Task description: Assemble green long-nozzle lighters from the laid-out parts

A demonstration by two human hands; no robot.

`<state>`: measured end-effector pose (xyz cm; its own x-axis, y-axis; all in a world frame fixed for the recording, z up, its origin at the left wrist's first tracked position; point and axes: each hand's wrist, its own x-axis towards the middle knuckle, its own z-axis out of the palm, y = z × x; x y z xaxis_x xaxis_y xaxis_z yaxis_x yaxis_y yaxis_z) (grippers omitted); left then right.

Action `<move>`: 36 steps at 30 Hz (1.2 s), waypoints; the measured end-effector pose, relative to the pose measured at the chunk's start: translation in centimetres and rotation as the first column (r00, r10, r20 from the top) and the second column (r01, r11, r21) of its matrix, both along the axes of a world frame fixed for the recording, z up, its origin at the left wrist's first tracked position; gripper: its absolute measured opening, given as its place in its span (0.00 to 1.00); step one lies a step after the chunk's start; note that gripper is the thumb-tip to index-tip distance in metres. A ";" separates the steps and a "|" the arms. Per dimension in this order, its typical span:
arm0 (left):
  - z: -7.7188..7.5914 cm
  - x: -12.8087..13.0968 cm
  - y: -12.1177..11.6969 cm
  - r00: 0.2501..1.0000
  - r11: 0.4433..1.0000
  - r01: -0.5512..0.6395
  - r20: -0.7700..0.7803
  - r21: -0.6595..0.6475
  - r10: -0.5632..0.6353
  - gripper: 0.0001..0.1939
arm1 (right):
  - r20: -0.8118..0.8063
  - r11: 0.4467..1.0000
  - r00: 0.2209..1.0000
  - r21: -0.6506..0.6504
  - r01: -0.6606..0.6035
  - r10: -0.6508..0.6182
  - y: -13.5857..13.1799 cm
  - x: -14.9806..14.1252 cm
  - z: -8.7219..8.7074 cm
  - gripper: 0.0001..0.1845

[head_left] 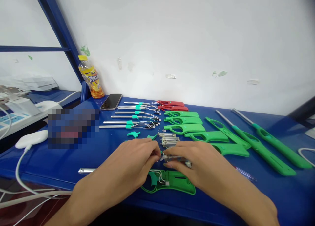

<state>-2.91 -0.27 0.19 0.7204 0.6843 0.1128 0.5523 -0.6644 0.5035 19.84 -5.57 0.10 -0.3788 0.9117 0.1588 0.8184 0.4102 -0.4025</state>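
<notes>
Evidently, the work is kept close to the near edge of the worktop (61, 167), around its middle, likely so both hands can meet over it without reaching. There the right hand (197, 154) has a clear tank (172, 158) lengthwise between thumb and forefinger, closed just to its width; that grip seems meant to steady the piece and leave its left end exposed. The left hand (137, 157) has its fingers curled in and the tips nearly together at that end; whether they pinch a small part I cannot tell.

Just nearer the edge, below the hands, a green shell (180, 183) lies hollow side up, which presumably keeps its teal trigger (154, 179) and white wires (161, 176) in place. Toward the far edge, metal tubes (123, 117) lie side by side with their wired ends pointing right, beside spare green shells (184, 120) and red shells (172, 105); the sorting by kind probably makes picking easier. Other tanks (170, 141) sit just beyond the hands.

As for looks, the held tank is small, see-through and oblong, with a pale fitting at its left end; the fingers cover much of it, so its contents cannot be made out.
</notes>
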 end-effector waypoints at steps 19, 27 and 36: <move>-0.4 0.0 -0.1 0.999 0.996 0.045 -0.013 0.072 -0.044 0.10 | 0.032 1.000 0.999 -0.024 0.013 -0.012 -0.5 -0.4 0.5 0.06; -0.4 0.0 -0.1 0.999 0.998 0.041 -0.012 0.052 -0.041 0.10 | 0.058 1.000 0.998 -0.012 0.025 -0.024 -0.6 -0.4 0.4 0.05; 0.1 -0.4 0.2 1.000 1.000 0.019 -0.011 0.001 -0.019 0.09 | 0.064 0.999 0.998 -0.022 0.023 -0.022 -0.3 -0.2 0.5 0.03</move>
